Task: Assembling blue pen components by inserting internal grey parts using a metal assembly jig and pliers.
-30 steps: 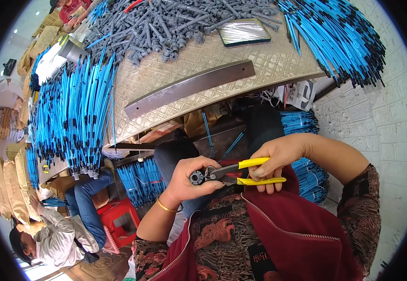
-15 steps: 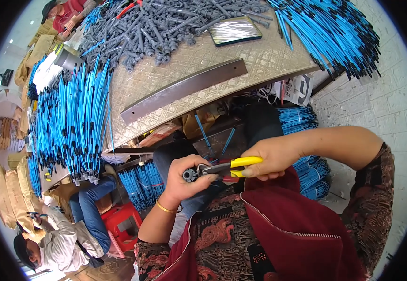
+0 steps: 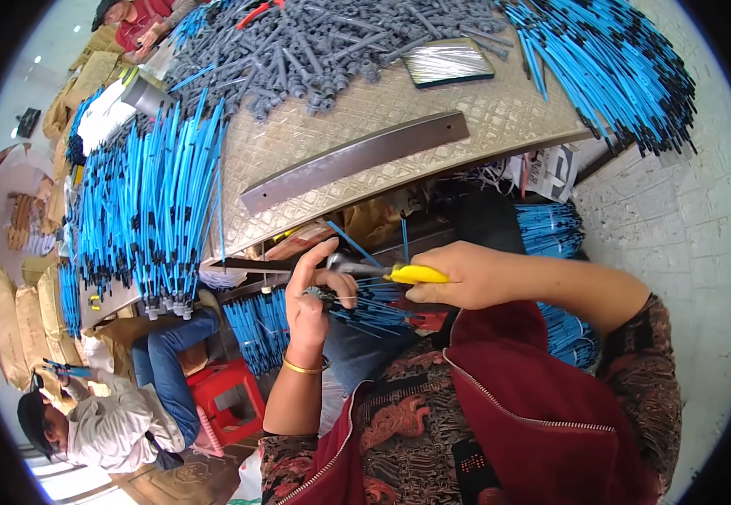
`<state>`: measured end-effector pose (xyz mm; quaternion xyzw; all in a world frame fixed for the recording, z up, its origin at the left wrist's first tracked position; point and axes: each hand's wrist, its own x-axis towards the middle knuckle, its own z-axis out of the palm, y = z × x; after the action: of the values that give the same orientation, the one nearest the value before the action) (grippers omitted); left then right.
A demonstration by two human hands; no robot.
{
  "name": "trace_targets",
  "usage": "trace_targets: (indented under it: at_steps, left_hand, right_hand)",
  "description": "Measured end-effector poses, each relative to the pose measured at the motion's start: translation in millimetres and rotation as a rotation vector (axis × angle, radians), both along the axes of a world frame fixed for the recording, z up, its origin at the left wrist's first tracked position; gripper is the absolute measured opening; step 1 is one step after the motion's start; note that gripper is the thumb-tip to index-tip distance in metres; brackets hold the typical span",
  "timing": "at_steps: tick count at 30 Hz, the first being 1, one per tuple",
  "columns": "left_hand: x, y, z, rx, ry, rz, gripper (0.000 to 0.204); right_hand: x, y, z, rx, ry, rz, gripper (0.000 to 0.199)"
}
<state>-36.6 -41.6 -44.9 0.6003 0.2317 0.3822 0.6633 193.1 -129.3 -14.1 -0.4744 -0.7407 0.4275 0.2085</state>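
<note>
Yellow-handled pliers (image 3: 416, 274) are gripped in my right hand (image 3: 460, 278), their dark metal jaws pointing left. My left hand (image 3: 305, 316) is close to the jaw end, its index finger raised and its other fingers curled. A grey plastic fitting (image 3: 320, 295) shows at those curled fingers, partly hidden by them and blurred. Both hands are over my lap, in front of the table (image 3: 290, 220). Below them, bundles of thin blue rods with black ends (image 3: 374, 307) are partly covered by my hands and the pliers.
On the table lie a heap of grey plastic fittings (image 3: 315, 50), a dark metal bar (image 3: 357, 160) and a flat dark-edged box (image 3: 448, 63). Blue rods (image 3: 601, 67) pile at right, more (image 3: 151, 194) at left. A co-worker (image 3: 104, 412) sits near a red stool (image 3: 226, 400).
The pliers have come away from the grey fitting and sit slightly higher. My left index finger has lifted, and the fitting is lower in that hand. The whole view has shifted a little.
</note>
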Motion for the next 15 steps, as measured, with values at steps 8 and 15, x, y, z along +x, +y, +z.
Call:
trace_targets:
  at_steps: [8,15]
  left_hand:
    - [-4,-7,12,-0.048,-0.102,-0.079,0.097]
    - [-1,-28,1,0.071,-0.039,0.085,0.071]
  right_hand:
    - [-55,-7,-115,0.086,0.380,-0.336,0.030]
    - [-69,3,-123,-0.090,0.250,-0.462,0.027]
